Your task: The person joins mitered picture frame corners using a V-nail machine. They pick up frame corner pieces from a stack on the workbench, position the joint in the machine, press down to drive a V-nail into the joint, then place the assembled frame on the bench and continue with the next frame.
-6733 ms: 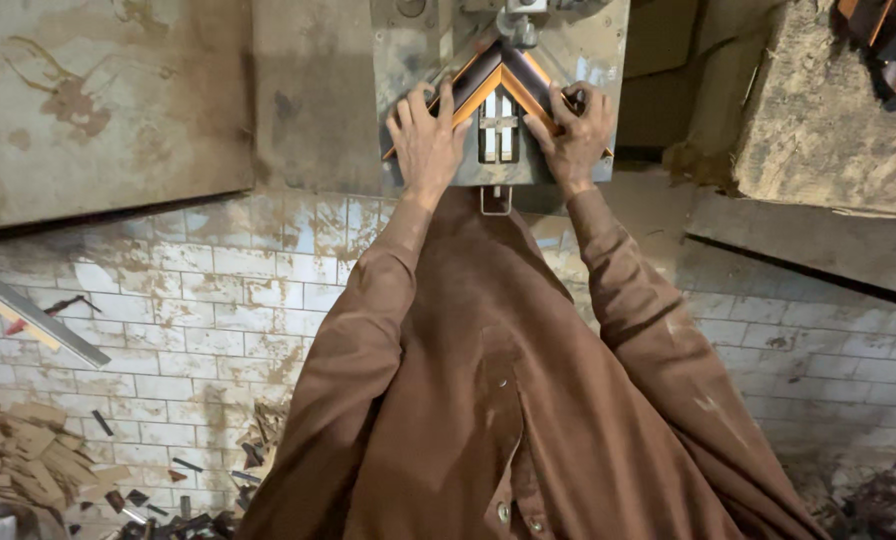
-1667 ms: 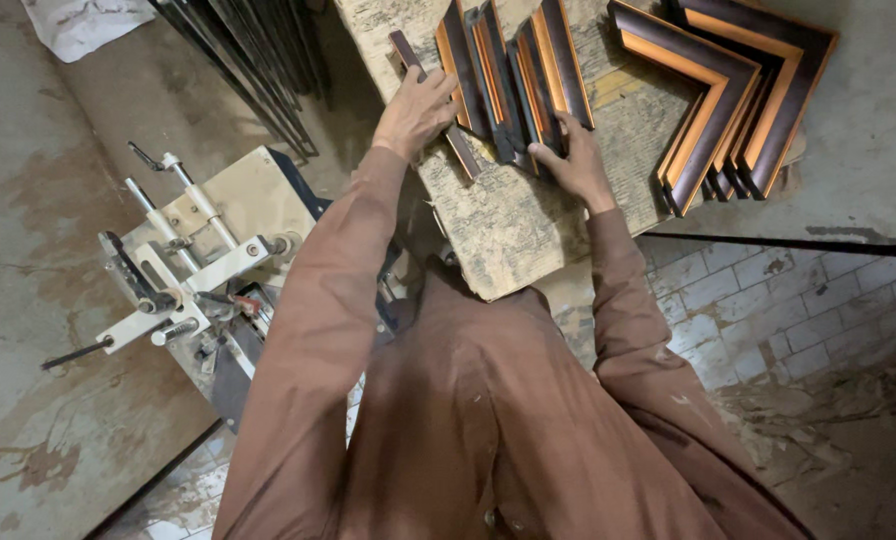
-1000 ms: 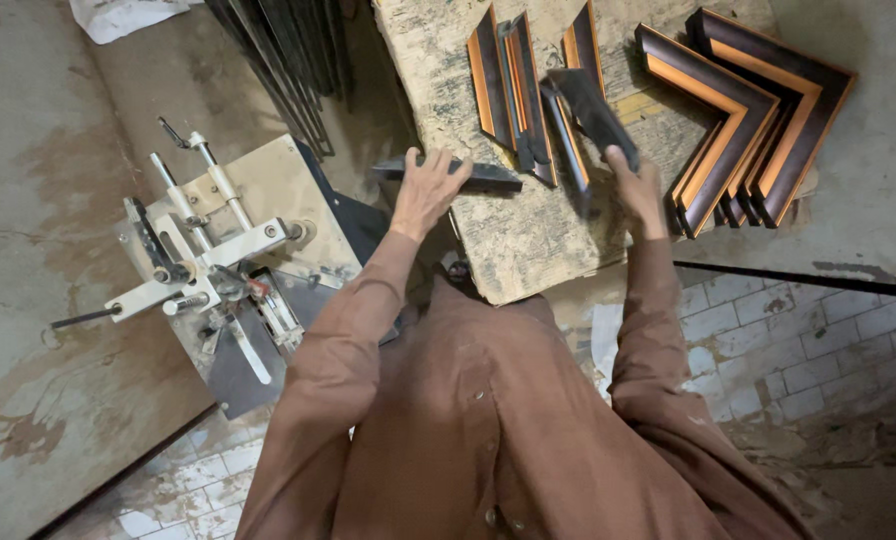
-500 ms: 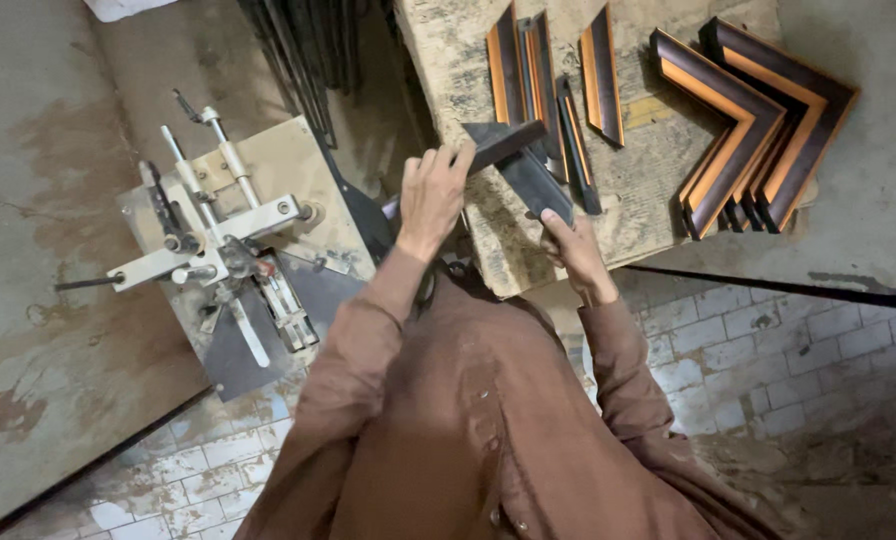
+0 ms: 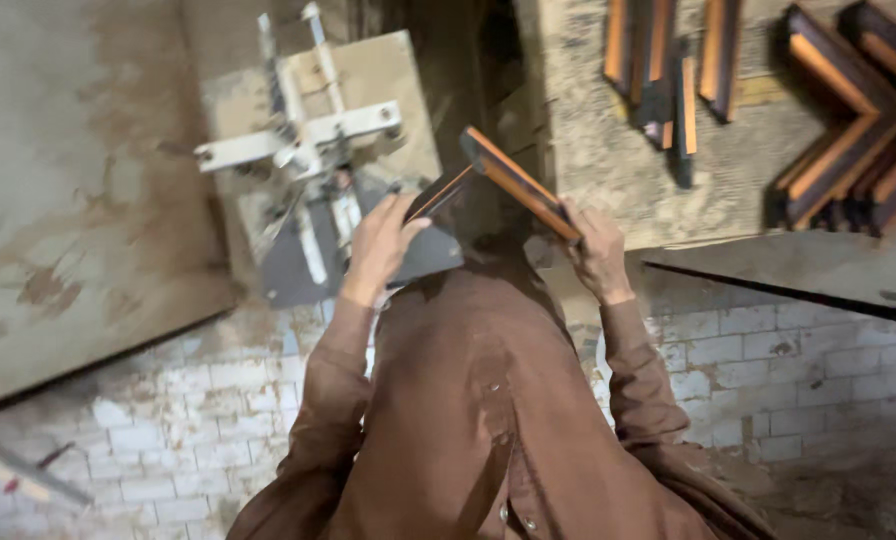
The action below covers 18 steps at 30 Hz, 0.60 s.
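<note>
Two mitred pieces of dark brown and orange frame moulding are held together as a corner in front of my chest. My left hand [image 5: 380, 243] grips the left moulding piece [image 5: 438, 194]. My right hand [image 5: 594, 250] grips the right moulding piece [image 5: 520, 183]. The corner's tip points up and away from me, between the metal joining machine [image 5: 308, 150] at the left and the worn board [image 5: 618, 170] at the right. Both sleeves are brown.
Several loose moulding pieces [image 5: 668, 70] lie on the worn board. A stack of joined frame corners [image 5: 848, 150] rests at the far right. The floor below is white brick [image 5: 168, 440]. A grey stained surface [image 5: 68, 200] fills the left.
My hands lifted two moulding pieces off the board, brought them together as a corner and carried them left toward the machine. The view has swung left and closer.
</note>
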### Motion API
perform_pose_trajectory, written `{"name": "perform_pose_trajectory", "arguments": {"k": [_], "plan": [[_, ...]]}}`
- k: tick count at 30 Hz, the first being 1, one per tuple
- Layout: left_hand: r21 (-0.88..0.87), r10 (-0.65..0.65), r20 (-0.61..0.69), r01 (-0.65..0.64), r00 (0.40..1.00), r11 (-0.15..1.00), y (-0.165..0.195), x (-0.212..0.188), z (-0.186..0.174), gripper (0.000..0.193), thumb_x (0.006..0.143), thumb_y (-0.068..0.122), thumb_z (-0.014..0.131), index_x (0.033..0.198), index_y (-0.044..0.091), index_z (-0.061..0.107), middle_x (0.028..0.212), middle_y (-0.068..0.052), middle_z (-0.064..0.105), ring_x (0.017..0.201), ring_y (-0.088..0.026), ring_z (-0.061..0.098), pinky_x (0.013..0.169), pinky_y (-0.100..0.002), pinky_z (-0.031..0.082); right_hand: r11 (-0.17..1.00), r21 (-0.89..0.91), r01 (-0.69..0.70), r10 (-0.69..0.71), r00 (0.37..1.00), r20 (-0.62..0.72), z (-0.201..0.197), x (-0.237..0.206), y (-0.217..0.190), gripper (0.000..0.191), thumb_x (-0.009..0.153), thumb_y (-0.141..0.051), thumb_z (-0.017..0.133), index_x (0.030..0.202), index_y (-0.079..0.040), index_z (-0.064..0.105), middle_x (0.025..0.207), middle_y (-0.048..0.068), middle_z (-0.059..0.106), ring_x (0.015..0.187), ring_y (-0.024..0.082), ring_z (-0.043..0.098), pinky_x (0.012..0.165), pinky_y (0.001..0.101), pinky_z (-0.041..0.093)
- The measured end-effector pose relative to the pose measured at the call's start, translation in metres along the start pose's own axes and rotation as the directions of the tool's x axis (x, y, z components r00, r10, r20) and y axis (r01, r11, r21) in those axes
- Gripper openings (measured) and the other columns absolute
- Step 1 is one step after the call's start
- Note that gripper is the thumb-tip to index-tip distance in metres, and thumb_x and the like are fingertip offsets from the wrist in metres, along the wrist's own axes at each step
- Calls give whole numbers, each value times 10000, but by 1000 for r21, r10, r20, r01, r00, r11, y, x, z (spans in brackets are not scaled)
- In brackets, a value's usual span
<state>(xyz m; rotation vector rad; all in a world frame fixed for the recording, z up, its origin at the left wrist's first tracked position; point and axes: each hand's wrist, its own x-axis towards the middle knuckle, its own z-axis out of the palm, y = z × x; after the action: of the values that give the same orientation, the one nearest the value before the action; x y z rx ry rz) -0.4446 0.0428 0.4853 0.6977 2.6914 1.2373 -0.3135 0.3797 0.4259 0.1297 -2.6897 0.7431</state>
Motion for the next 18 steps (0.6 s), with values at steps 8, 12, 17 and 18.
{"name": "perform_pose_trajectory", "arguments": {"k": [8,12,17,18], "plan": [[422,-239,21,208,971,883,-143,-97,-73,473,952,363,759,1355,144,646,1163,-125,671,1112,-358,623,909,-511,464,918,-333,217,-150,965,215,117,-4,-102,617,948,-133,647,1558,-186,576,935,32,498,912,229,521,851,405,407],[388,-121,-152,172,981,905,-172,-149,-83,653,868,354,766,1460,157,574,1336,-105,589,1214,-339,522,1020,-540,376,932,-326,160,-85,969,232,144,-12,-138,696,964,-526,646,1524,-128,532,1176,132,560,1036,304,516,900,511,370],[609,-5,-157,101,988,786,-195,-182,-100,538,955,276,733,1470,227,588,1421,-172,511,1251,-378,477,1018,-571,354,945,-298,134,-113,990,85,156,-26,-174,792,914,-637,677,1494,-122,520,1342,210,502,1175,373,481,963,540,353],[625,1,-180,113,984,772,-202,-179,-102,513,980,266,728,1473,239,588,1424,-185,504,1251,-383,475,1021,-579,350,937,-324,132,-123,991,50,161,-26,-177,752,895,-618,711,1454,-144,542,1325,205,510,1181,373,488,959,532,364]]}}
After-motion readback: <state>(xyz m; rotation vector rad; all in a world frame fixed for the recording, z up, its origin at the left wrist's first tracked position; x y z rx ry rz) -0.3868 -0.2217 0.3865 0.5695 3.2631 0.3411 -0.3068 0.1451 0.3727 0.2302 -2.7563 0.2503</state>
